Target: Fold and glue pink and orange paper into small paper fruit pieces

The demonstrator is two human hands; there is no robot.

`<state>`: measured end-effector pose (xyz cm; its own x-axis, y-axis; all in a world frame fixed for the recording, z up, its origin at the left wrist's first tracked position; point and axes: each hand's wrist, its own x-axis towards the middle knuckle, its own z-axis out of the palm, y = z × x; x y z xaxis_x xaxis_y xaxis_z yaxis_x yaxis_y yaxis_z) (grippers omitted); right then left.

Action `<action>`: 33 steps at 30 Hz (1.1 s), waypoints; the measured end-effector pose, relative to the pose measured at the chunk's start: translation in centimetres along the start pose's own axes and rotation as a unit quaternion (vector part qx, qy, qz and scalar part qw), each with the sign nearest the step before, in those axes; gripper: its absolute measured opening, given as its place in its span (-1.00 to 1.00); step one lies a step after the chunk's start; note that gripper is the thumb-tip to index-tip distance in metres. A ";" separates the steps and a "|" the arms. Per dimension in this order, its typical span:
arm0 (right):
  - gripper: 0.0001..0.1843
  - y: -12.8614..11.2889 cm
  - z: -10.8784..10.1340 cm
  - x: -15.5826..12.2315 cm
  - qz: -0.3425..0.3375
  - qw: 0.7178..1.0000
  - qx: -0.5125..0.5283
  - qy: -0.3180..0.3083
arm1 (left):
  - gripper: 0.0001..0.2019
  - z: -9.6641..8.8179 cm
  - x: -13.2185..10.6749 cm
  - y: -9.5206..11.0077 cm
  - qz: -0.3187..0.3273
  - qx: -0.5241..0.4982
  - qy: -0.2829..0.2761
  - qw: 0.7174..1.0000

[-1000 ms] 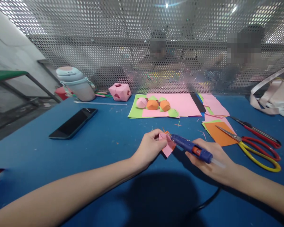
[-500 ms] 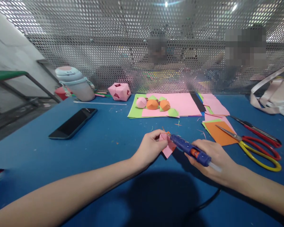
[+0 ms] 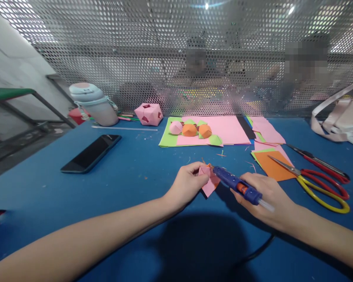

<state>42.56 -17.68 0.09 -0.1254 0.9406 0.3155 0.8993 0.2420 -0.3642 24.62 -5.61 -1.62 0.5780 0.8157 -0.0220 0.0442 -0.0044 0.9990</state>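
Pinched between the fingers of my left hand [image 3: 187, 182] is a small folded paper piece [image 3: 209, 188], pink with some orange showing at its edges. My right hand [image 3: 266, 197] is wrapped round a blue hot glue gun [image 3: 231, 180], a clear glue stick poking out of its back end. The gun's nozzle is at the upper edge of the folded paper; whether it touches cannot be made out. Beyond my hands, several folded paper pieces in pink, orange [image 3: 190, 130] and green lie on pink and green paper sheets [image 3: 228, 129].
Scissors [image 3: 300, 174] rest partly on orange paper [image 3: 275, 166] at right, beside a red-and-black cutter [image 3: 323, 161]. A phone [image 3: 91, 154], a bottle [image 3: 94, 105], a pink paper polyhedron [image 3: 148, 114] and a clear stick [image 3: 125, 128] lie left. Perforated metal [image 3: 135, 47] borders the back. The gun's cord [image 3: 257, 252] trails below.
The glue gun's nozzle has shifted very slightly to the right along the paper's upper edge. Both hands keep their grip and almost the same place.
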 end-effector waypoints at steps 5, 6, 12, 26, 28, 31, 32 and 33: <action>-0.92 0.1 0.1 0.0 -0.002 1.000 -0.010 -0.007 | -0.87 -0.1 0.1 -0.1 0.003 0.001 0.004 1.000; -0.92 0.1 0.1 0.0 0.002 1.000 -0.011 -0.007 | -0.87 -0.1 0.1 -0.2 0.003 -0.003 0.005 1.000; -0.92 0.1 -0.1 0.0 0.017 1.000 0.001 -0.008 | -0.87 0.0 0.0 -0.2 -0.004 -0.016 0.006 1.000; -0.88 -0.3 -0.4 0.2 0.003 1.000 0.005 -0.005 | -0.88 0.0 0.0 -0.1 0.007 0.019 0.001 1.000; -0.88 -0.4 -0.4 0.2 0.005 1.000 0.002 -0.008 | -0.88 0.0 0.0 -0.1 0.006 0.016 0.002 1.000; -0.87 -0.5 -0.6 0.2 0.022 1.000 -0.001 -0.013 | -0.87 -0.1 0.0 -0.1 -0.003 0.005 0.002 1.000; -0.87 -0.5 -0.6 0.2 0.025 1.000 0.000 -0.013 | -0.88 -0.1 0.0 -0.1 -0.004 0.003 0.001 1.000; -0.86 -0.5 -0.7 0.2 0.025 1.000 0.002 -0.015 | -0.88 -0.1 0.0 -0.1 -0.003 0.001 0.000 1.000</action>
<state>42.38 -17.76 0.92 -0.0930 0.9581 0.2708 0.9035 0.1955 -0.3814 24.57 -5.57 -1.75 0.5769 0.8163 -0.0288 0.0504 -0.0003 0.9987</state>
